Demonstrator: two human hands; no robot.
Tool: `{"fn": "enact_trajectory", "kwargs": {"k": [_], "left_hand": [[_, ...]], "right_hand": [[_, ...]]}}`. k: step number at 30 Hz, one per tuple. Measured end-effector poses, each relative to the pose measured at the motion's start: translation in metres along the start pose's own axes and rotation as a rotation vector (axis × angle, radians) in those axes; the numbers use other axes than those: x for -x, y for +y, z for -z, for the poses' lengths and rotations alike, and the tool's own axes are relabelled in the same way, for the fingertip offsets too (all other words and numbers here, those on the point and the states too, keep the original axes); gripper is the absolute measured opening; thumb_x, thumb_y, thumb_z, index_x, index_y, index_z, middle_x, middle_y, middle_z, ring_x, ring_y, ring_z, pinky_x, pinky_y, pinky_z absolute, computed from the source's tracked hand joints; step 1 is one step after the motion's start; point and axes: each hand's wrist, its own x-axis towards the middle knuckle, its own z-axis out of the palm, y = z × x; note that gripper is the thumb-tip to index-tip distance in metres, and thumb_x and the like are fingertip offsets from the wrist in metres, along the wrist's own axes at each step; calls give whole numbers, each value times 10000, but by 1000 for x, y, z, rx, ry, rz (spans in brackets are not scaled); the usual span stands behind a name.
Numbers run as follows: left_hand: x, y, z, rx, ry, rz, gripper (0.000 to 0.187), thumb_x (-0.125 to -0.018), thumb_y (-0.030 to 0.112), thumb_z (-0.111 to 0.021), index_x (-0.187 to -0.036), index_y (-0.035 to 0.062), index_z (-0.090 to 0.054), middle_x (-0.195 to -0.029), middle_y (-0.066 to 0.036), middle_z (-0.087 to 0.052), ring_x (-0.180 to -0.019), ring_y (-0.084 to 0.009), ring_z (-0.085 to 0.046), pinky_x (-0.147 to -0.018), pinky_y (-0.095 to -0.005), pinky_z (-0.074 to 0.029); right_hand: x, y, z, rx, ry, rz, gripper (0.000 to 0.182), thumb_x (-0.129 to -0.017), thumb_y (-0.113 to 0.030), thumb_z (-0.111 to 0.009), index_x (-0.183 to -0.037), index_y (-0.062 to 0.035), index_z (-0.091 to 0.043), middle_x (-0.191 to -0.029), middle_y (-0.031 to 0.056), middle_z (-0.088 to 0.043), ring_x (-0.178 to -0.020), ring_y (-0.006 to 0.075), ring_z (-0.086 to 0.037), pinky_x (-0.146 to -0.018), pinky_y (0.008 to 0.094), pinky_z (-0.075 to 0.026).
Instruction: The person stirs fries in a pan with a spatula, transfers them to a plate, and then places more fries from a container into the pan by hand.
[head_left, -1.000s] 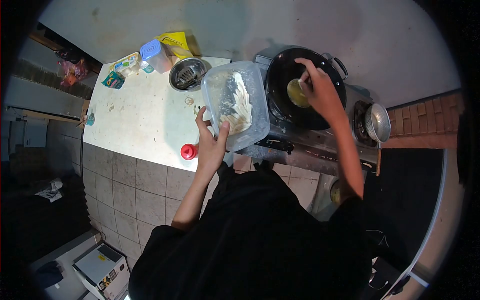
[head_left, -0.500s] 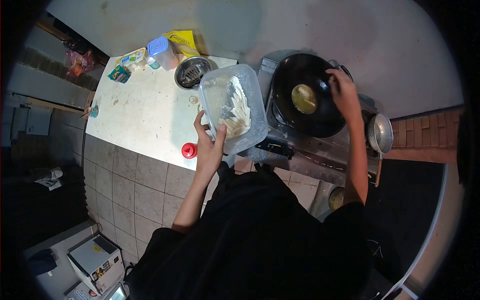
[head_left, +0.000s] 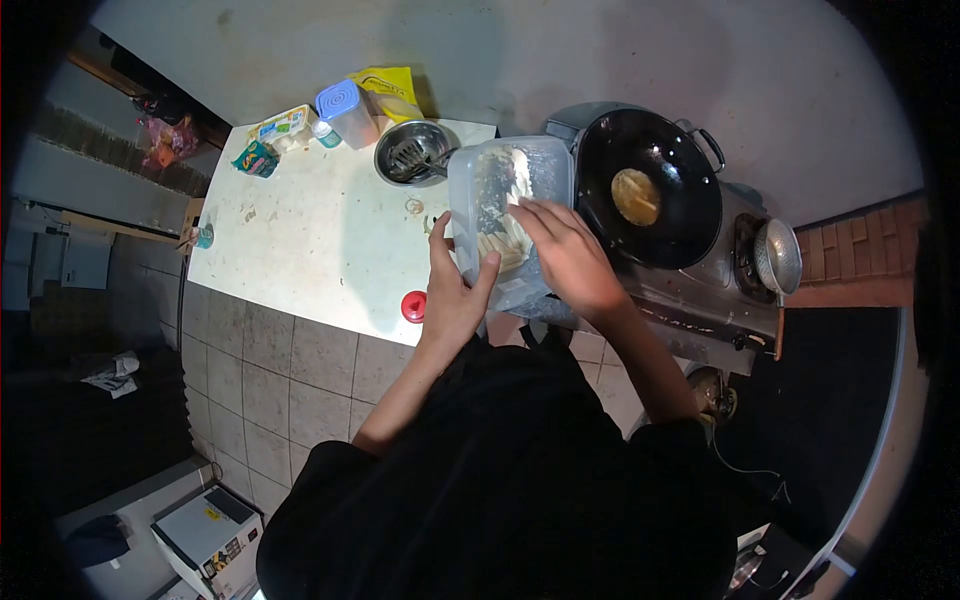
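My left hand (head_left: 462, 298) grips the near-left rim of a clear plastic container (head_left: 478, 180), thumb on its near side. White, flour-dusted strips (head_left: 520, 180) lie inside in a row. My right hand (head_left: 568, 255) reaches into the container from the right, its fingers together and pinching at the strips; the exact hold is partly hidden. Right of the container, a black wok (head_left: 690, 180) rests on the stove, with yellowish oil (head_left: 635, 196) pooled at its bottom and something frying in it.
On the white table (head_left: 290, 240) stand a steel bowl (head_left: 388, 172) with utensils, a blue-lidded container (head_left: 348, 118), a yellow packet (head_left: 392, 92), a green packet (head_left: 257, 160) and a red-capped bottle (head_left: 413, 306). A metal strainer (head_left: 778, 255) sits on the stove's right burner.
My right hand has moved left from above the wok into the container, its fingers now at the strips. My left hand still holds the container. The view has shifted slightly.
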Motion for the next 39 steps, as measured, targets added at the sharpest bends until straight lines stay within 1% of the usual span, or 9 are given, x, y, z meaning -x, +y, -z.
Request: {"fn": "enact_trajectory", "kwargs": {"k": [2,4,7,11,14,16,19,22,39], "left_hand": [[0,-3,9,6,-35,19,796,-950,334,-645,-1504,-15,-192,-1236,-293,-490,-1101,-355,-579,-894,-401,-502],[-1,-7,18,17,-62,8,789,-948,328,-649,-1498,-22,-205,-1245,-289,-482,-1109,-352,-562,-917,-405,-489],[1,-12,30,62,-90,14,783,-949,327,-648,-1494,-27,-212,-1248,-287,-479,-1122,-351,-548,-932,-409,-480],[5,-19,42,42,-85,-5,793,-946,340,-656,-1494,-27,-215,-1259,-285,-481,-1120,-346,-549,-927,-401,-482],[7,-23,47,26,-104,38,819,-939,380,-660,-1499,-19,-215,-1271,-286,-483,-1138,-346,-544,-940,-403,-475],[8,-26,50,-15,-121,56,846,-931,427,-657,-1504,-9,-213,-1310,-294,-476,-1161,-362,-539,-961,-415,-464],[10,-27,53,-25,-123,76,856,-928,451,-651,-1508,0,-213,-1344,-304,-463,-1180,-382,-533,-976,-432,-455],[10,-27,54,-25,-133,77,851,-929,450,-649,-1508,2,-215,-1365,-307,-454,-1192,-386,-526,-982,-433,-450],[11,-14,30,0,-126,44,810,-938,403,-654,-1485,-26,-239,-1341,-310,-461,-1186,-376,-519,-1003,-431,-432]], "right_hand": [[-9,-5,-11,174,-24,86,516,-834,25,-564,-1344,-45,-541,-1296,204,-586,-1249,335,-541,-1056,443,-419],[-15,-6,-25,425,-49,114,563,-861,-54,-532,-1421,-102,-489,-1360,190,-554,-1338,338,-460,-1138,502,-313],[-22,-4,-30,480,-65,177,553,-897,-108,-493,-1449,-123,-461,-1371,192,-546,-1357,340,-444,-1151,545,-277],[-24,-5,-33,491,-49,183,545,-874,-88,-519,-1417,-131,-489,-1288,189,-567,-1281,319,-497,-1141,550,-295],[-26,-9,-31,486,-127,172,550,-867,-83,-523,-1415,-131,-494,-1147,134,-606,-1180,301,-539,-1142,539,-290],[-28,-10,-29,460,-161,170,495,-860,-76,-526,-1353,-121,-536,-1032,95,-607,-1096,285,-553,-1144,532,-284],[-29,-6,-30,426,-125,233,423,-857,-67,-527,-1276,-109,-570,-994,96,-601,-1079,281,-551,-1144,533,-281],[-29,-3,-32,447,-120,252,371,-856,-58,-528,-1219,-104,-585,-992,95,-599,-1080,275,-550,-1150,540,-270],[-20,12,-5,437,-196,274,371,-868,-68,-513,-1224,-115,-608,-986,66,-612,-1081,247,-555,-1135,545,-288]]}}
